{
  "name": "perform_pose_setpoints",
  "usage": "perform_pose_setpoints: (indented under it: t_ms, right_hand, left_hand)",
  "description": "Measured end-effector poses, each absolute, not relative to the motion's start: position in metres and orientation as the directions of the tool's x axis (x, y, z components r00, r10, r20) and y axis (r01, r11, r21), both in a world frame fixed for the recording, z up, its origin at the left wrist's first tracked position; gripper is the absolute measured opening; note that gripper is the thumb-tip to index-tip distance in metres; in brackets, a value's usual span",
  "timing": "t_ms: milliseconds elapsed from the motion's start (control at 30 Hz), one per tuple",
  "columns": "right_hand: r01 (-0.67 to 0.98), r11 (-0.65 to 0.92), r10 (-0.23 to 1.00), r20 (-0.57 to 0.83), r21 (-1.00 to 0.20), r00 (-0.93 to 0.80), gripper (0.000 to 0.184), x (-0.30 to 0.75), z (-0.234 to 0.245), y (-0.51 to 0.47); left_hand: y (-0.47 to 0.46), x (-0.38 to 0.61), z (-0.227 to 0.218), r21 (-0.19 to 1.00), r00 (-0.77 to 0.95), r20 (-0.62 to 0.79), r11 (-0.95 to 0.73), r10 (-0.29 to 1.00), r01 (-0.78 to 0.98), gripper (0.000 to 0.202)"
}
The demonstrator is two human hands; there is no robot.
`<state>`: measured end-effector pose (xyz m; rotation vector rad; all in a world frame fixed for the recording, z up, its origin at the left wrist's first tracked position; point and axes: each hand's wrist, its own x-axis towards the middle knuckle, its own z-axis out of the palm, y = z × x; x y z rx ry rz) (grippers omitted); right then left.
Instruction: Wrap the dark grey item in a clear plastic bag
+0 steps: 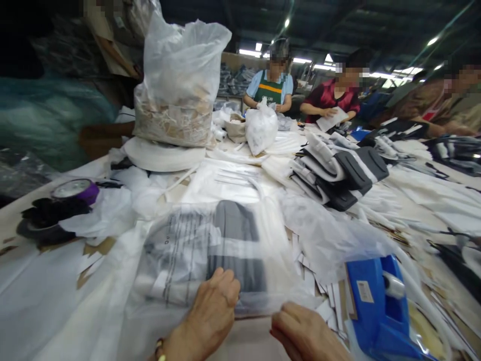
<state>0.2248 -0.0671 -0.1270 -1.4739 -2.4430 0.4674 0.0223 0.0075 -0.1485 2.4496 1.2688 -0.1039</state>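
My right hand (302,326) curls by the clear bag (180,250), my left hand (212,303) atop it, near the table's (18,210) front edge; remotely I can't tell if either clamps; uneven tugging could split it, spilling grey pieces (238,271)

Before you: clear bag (184,255), thin glossy plastic, wrinkled; dark grey piece (240,230) inside reads matt, cloth-like. Your tape dispenser (374,313): smooth, shiny plastic. Tall sack (180,70): translucent plastic, crinkled. Paper-like scraps (332,303): matt.
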Motion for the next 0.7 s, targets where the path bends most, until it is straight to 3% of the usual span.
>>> perform_pose_setpoints:
  t_ms: [167, 267, 333, 433, 500, 567, 633, 700]
  right_hand:
    - [0.804, 0.516, 0.796, -0.181, -0.296, -0.578, 0.013, 0.197, -0.125, 0.001]
    - [0.862, 0.415, 0.825, -0.278, -0.292, -0.492, 0.012, 0.197, -0.131, 0.024]
    - [0.925, 0.304, 0.89, -0.279, -0.226, -0.361, 0.018, 0.204, -0.133, 0.029]
    - [0.987, 0.138, 0.987, -0.073, -0.079, -0.144, 0.029, 0.217, -0.136, 0.019]
    - [0.972, 0.196, 0.967, 0.192, -0.127, -0.169, 0.016, 0.217, -0.143, 0.001]
    - [0.881, 0.434, 0.844, 0.427, -0.186, -0.325, 0.012, 0.207, -0.157, -0.019]
    - [0.791, 0.608, 0.675, 0.569, -0.068, -0.47, 0.021, 0.191, -0.176, -0.035]
    - [0.779, 0.619, 0.57, 0.627, 0.097, -0.531, 0.031, 0.177, -0.197, -0.046]
  left_hand:
    - [0.006, 0.024, -0.149, 0.333, 0.59, -0.217, -0.509, 0.778, 0.794, 0.021]
    - [0.008, 0.026, -0.145, 0.342, 0.577, -0.267, -0.483, 0.772, 0.806, 0.022]
    - [0.009, 0.025, -0.144, 0.356, 0.585, -0.263, -0.486, 0.767, 0.798, 0.023]
    - [0.01, 0.024, -0.146, 0.378, 0.607, -0.225, -0.506, 0.762, 0.775, 0.022]
    - [0.011, 0.023, -0.146, 0.391, 0.613, -0.216, -0.508, 0.76, 0.768, 0.021]
    - [0.012, 0.023, -0.145, 0.395, 0.611, -0.205, -0.507, 0.764, 0.766, 0.021]
    - [0.011, 0.024, -0.142, 0.382, 0.623, -0.185, -0.529, 0.76, 0.758, 0.02]
    - [0.005, 0.024, -0.14, 0.349, 0.637, -0.125, -0.568, 0.76, 0.745, 0.019]
